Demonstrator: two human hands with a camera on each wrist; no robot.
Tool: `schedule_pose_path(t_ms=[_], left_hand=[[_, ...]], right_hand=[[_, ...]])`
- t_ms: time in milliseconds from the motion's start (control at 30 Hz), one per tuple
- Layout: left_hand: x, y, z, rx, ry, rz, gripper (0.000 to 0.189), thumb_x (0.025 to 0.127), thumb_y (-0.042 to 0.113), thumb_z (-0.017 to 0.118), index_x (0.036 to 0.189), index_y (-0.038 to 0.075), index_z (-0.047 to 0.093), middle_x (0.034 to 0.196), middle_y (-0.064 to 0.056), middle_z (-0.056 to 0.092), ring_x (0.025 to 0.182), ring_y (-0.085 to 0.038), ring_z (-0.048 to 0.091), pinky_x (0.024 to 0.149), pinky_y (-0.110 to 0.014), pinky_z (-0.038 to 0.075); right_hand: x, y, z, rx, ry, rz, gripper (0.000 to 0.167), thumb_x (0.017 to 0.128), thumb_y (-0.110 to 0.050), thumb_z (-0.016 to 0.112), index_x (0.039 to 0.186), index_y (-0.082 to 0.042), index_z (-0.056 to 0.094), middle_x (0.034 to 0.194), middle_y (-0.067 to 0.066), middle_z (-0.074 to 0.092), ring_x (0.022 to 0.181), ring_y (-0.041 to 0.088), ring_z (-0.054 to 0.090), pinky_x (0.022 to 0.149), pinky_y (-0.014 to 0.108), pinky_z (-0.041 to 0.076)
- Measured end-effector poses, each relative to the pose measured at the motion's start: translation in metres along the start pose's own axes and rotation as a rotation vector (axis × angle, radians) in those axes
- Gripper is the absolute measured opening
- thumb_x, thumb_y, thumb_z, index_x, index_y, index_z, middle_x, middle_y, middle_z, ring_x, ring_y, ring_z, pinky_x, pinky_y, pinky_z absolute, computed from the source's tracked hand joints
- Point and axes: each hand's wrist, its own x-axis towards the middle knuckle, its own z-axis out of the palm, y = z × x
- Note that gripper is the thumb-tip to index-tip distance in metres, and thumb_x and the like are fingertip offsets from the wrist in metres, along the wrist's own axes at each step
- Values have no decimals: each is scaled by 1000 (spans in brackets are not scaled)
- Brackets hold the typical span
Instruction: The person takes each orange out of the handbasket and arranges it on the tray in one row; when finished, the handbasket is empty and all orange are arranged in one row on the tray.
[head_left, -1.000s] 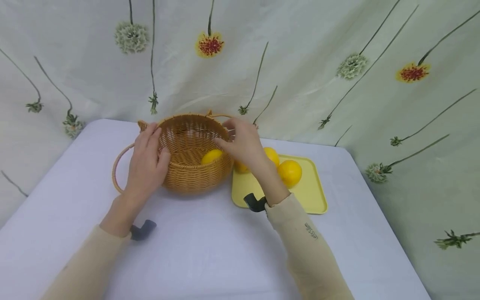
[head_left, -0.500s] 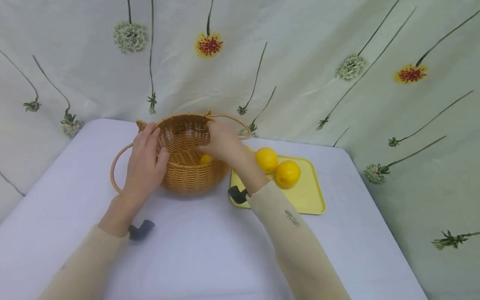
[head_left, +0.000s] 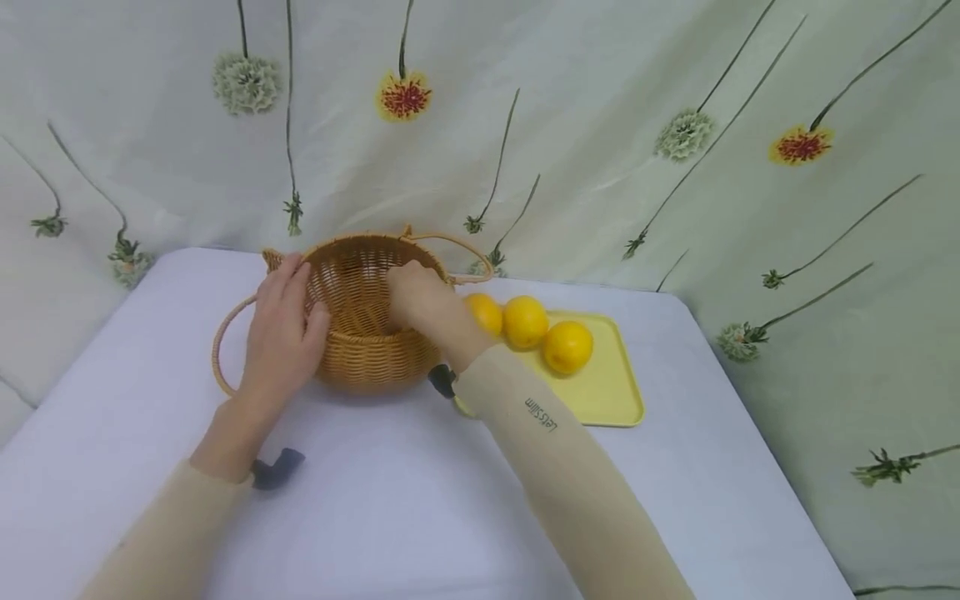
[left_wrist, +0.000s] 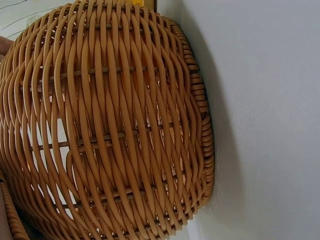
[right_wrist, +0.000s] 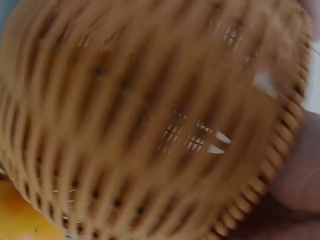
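A brown wicker basket (head_left: 378,362) stands on the table, its opening tilted into the head view. My left hand (head_left: 283,333) rests on its left rim, fingers fairly straight and thumb at the near rim. The woven wall (left_wrist: 110,120) fills most of the left wrist view. My right hand (head_left: 423,304) reaches over the right rim, with its fingers hidden inside. In the right wrist view, part of that hand (right_wrist: 300,175) shows beyond the rim. I cannot tell what the right fingers hold.
To the right of the basket lies a pale yellow tray (head_left: 607,392) with three round yellow fruits (head_left: 567,347) in view. One loop handle (head_left: 221,350) sticks out left of the basket, another handle (head_left: 480,258) right. Behind the table hangs a flowered cloth (head_left: 585,167).
My right hand has moved left from the basket's right rim and down inside it. The yellow fruit seen in the basket before is now hidden. My left hand keeps its place on the rim.
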Motion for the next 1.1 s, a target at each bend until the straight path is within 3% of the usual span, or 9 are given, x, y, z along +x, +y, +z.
schedule_pose_path(t_ms=[167,400,633,800,933,1000,1100], left_hand=[[-4,0,0,-2,14,4,63,102,21,41,155,-12,40,169,-24,32,158,-44,25,130,-57,19],[-2,0,-2,-6,19,3,62,101,19,40,154,-14,39,168,-26,32,158,-45,25,131,-55,17],[-1,2,-3,-1,7,2,63,101,21,42,155,-12,40,169,-24,32,158,-43,24,131,-55,18],[-1,2,-4,1,6,5,63,102,21,42,156,-12,39,170,-22,31,159,-42,24,131,-55,18],[-1,3,-3,5,8,8,63,102,22,42,156,-12,39,170,-23,31,159,-42,24,131,-55,18],[-2,3,-3,11,8,7,64,102,22,41,156,-12,39,170,-22,31,159,-42,24,131,-55,18],[-2,3,-5,19,8,6,64,102,23,41,156,-11,39,170,-22,31,158,-42,24,131,-55,18]], right_hand=[[5,-6,11,-70,-10,15,41,96,-30,76,131,-12,67,128,5,68,107,18,66,90,29,57],[14,-5,5,16,-219,20,50,101,-31,68,146,-16,55,150,2,57,130,15,55,109,37,50],[20,-2,2,16,-302,-23,53,100,-31,66,148,-15,51,152,3,55,128,15,53,106,36,50],[25,0,7,44,-281,-71,36,100,-28,68,129,-9,58,122,4,63,104,16,55,84,27,50],[27,1,13,71,-217,-82,27,98,-30,72,108,-9,59,95,1,54,84,13,50,69,23,44],[26,1,16,116,-145,-66,37,94,-35,77,109,-7,58,92,2,53,80,14,50,68,24,45],[23,-1,19,186,-12,-26,68,85,-45,84,128,-2,54,102,5,60,86,17,57,75,27,52]])
